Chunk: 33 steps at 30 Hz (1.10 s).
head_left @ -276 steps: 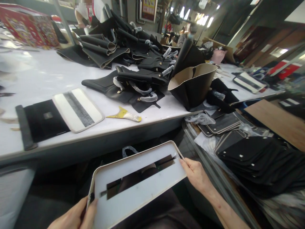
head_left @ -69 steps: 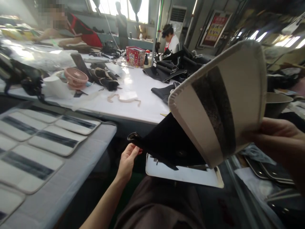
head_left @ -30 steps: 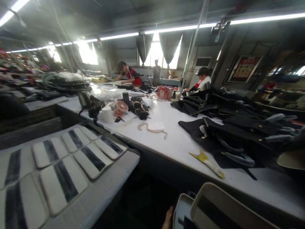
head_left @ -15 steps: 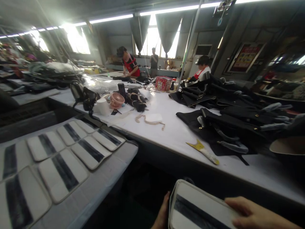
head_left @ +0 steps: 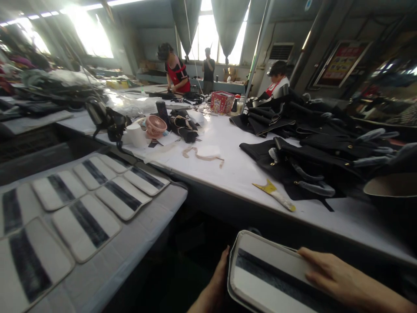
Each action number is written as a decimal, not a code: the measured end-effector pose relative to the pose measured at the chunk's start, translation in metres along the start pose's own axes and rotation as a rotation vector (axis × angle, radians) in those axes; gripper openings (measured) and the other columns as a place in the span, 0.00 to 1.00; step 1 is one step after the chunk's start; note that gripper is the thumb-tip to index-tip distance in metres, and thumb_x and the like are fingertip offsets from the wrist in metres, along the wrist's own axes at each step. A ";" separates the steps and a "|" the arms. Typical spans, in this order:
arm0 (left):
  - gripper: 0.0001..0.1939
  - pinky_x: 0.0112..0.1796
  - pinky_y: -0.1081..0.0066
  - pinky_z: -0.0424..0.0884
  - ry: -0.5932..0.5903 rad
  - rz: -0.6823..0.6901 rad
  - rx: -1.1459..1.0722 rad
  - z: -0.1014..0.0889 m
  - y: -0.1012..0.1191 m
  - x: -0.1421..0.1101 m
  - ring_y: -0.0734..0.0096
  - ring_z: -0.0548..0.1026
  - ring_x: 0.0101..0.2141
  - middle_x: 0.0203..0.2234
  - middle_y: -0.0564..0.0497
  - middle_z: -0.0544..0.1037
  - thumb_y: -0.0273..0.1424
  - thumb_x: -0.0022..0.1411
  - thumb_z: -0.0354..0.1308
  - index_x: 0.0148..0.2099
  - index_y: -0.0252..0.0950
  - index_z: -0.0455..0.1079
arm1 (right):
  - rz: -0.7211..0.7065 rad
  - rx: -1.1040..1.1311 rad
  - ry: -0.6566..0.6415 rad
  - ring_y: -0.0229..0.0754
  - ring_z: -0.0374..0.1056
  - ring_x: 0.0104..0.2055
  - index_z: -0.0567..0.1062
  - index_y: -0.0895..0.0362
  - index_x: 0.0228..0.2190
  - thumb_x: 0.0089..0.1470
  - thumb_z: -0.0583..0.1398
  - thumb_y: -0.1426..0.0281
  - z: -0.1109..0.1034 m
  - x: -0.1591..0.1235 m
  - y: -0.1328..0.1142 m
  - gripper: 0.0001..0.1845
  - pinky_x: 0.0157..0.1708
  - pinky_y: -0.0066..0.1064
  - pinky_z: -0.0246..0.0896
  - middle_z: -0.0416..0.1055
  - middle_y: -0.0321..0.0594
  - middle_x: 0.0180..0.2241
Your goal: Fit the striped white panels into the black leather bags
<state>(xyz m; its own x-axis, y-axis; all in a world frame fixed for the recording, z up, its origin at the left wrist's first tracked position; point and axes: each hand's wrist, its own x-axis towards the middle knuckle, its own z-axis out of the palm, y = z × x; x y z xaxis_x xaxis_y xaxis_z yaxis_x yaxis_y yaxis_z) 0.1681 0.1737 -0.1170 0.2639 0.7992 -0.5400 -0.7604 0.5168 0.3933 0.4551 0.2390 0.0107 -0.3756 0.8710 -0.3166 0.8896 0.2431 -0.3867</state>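
A white rounded bag panel with a dark stripe [head_left: 260, 269] is held low in front of me, tilted, its lower end cut off by the frame. My left hand [head_left: 215, 280] clasps its left edge, with most of the fingers hidden behind it. Across its upper right edge lies my right hand [head_left: 322, 271], fingers bent over the rim and pressing on the face. On the grey-covered table at the left, several similar striped panels [head_left: 91, 221] lie flat in rows, some overlapping slightly.
Ahead stands a white worktable [head_left: 224, 174] with a yellow-ended tool [head_left: 275, 195], a beige strip [head_left: 203, 155] and a pink fan [head_left: 155, 126]. Black bag pieces [head_left: 312, 161] are heaped on its right side. A dark gap separates the tables. Several people work farther back.
The view has tipped downward a little. The held panel and both hands show slightly higher in the picture, with the grip looking much the same.
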 end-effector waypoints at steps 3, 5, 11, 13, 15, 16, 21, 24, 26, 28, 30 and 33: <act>0.32 0.41 0.63 0.70 0.048 -0.021 -0.010 0.002 -0.002 0.000 0.55 0.77 0.35 0.30 0.43 0.80 0.58 0.53 0.60 0.41 0.32 0.76 | -0.060 -0.204 0.067 0.56 0.70 0.53 0.71 0.50 0.57 0.57 0.53 0.64 0.013 -0.006 -0.006 0.27 0.52 0.48 0.68 0.71 0.47 0.55; 0.32 0.37 0.65 0.69 0.040 -0.045 -0.020 0.002 -0.002 0.000 0.59 0.75 0.29 0.23 0.46 0.78 0.58 0.54 0.59 0.37 0.31 0.77 | -0.137 -0.280 0.119 0.51 0.71 0.49 0.66 0.48 0.60 0.59 0.51 0.67 0.018 -0.012 -0.014 0.27 0.48 0.45 0.69 0.69 0.46 0.54; 0.25 0.30 0.71 0.65 0.077 -0.017 -0.060 -0.003 -0.005 0.001 0.70 0.69 0.21 0.18 0.53 0.74 0.53 0.55 0.63 0.38 0.35 0.76 | -0.268 -0.456 0.296 0.50 0.67 0.47 0.64 0.48 0.59 0.57 0.54 0.74 0.031 -0.024 -0.029 0.28 0.48 0.52 0.60 0.67 0.45 0.51; 0.25 0.31 0.70 0.66 0.075 -0.007 -0.060 -0.004 -0.006 0.002 0.69 0.70 0.22 0.20 0.52 0.76 0.53 0.55 0.63 0.40 0.34 0.76 | -0.305 -0.411 0.369 0.51 0.66 0.47 0.64 0.52 0.58 0.57 0.54 0.76 0.035 -0.026 -0.035 0.28 0.48 0.50 0.58 0.66 0.46 0.50; 0.26 0.33 0.70 0.67 0.067 0.009 -0.057 -0.005 -0.005 0.003 0.67 0.72 0.24 0.22 0.51 0.77 0.52 0.55 0.63 0.43 0.33 0.76 | -0.363 -0.293 0.470 0.51 0.64 0.49 0.65 0.54 0.56 0.58 0.54 0.76 0.036 -0.026 -0.047 0.24 0.48 0.47 0.58 0.67 0.47 0.48; 0.26 0.35 0.69 0.67 0.062 0.018 -0.056 -0.005 -0.005 0.004 0.66 0.74 0.26 0.24 0.50 0.79 0.52 0.55 0.64 0.44 0.34 0.75 | -0.396 -0.217 0.516 0.50 0.64 0.50 0.65 0.55 0.55 0.59 0.54 0.76 0.037 -0.026 -0.054 0.22 0.48 0.46 0.58 0.66 0.47 0.48; 0.27 0.47 0.64 0.68 -0.004 -0.012 -0.051 -0.003 -0.001 0.004 0.55 0.77 0.41 0.34 0.44 0.81 0.50 0.56 0.63 0.46 0.32 0.76 | -0.498 0.020 0.411 0.48 0.60 0.55 0.63 0.54 0.57 0.62 0.55 0.72 0.047 -0.016 -0.093 0.22 0.54 0.42 0.58 0.64 0.46 0.54; 0.28 0.51 0.60 0.65 -0.082 -0.094 -0.047 0.003 0.003 0.001 0.49 0.76 0.45 0.33 0.39 0.81 0.51 0.57 0.61 0.40 0.28 0.78 | -0.483 0.033 0.235 0.49 0.60 0.54 0.66 0.52 0.54 0.61 0.58 0.69 0.057 -0.009 -0.103 0.19 0.53 0.44 0.58 0.65 0.44 0.53; 0.28 0.52 0.60 0.65 -0.120 -0.123 -0.051 0.008 0.005 -0.001 0.48 0.76 0.45 0.30 0.40 0.81 0.52 0.57 0.60 0.37 0.28 0.78 | -0.468 0.067 0.190 0.49 0.59 0.53 0.68 0.51 0.52 0.61 0.58 0.69 0.061 -0.007 -0.106 0.17 0.53 0.45 0.58 0.66 0.43 0.52; 0.28 0.52 0.60 0.65 -0.146 -0.129 -0.058 0.012 0.008 -0.003 0.48 0.76 0.44 0.27 0.42 0.80 0.53 0.56 0.60 0.36 0.30 0.79 | -0.455 0.099 0.176 0.49 0.60 0.52 0.68 0.52 0.50 0.60 0.59 0.69 0.063 -0.005 -0.107 0.16 0.52 0.45 0.58 0.66 0.42 0.51; 0.28 0.52 0.61 0.66 -0.162 -0.116 -0.068 0.013 0.009 -0.003 0.49 0.75 0.45 0.29 0.42 0.81 0.54 0.55 0.60 0.37 0.31 0.79 | -0.424 0.105 0.198 0.49 0.59 0.50 0.68 0.53 0.48 0.59 0.60 0.69 0.064 -0.001 -0.110 0.15 0.51 0.46 0.58 0.66 0.43 0.49; 0.29 0.52 0.61 0.66 -0.169 -0.098 -0.085 0.010 0.009 -0.004 0.49 0.75 0.48 0.35 0.41 0.82 0.54 0.56 0.60 0.41 0.31 0.79 | -0.386 0.053 0.248 0.51 0.59 0.50 0.67 0.52 0.49 0.57 0.61 0.68 0.069 0.004 -0.114 0.18 0.50 0.49 0.56 0.65 0.45 0.51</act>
<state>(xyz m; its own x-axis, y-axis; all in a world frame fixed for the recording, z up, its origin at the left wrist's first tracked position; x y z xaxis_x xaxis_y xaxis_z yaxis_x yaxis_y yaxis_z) 0.1663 0.1780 -0.1040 0.4296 0.7903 -0.4370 -0.7717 0.5726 0.2768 0.3343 0.1856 -0.0060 -0.5979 0.7982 0.0737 0.6797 0.5536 -0.4812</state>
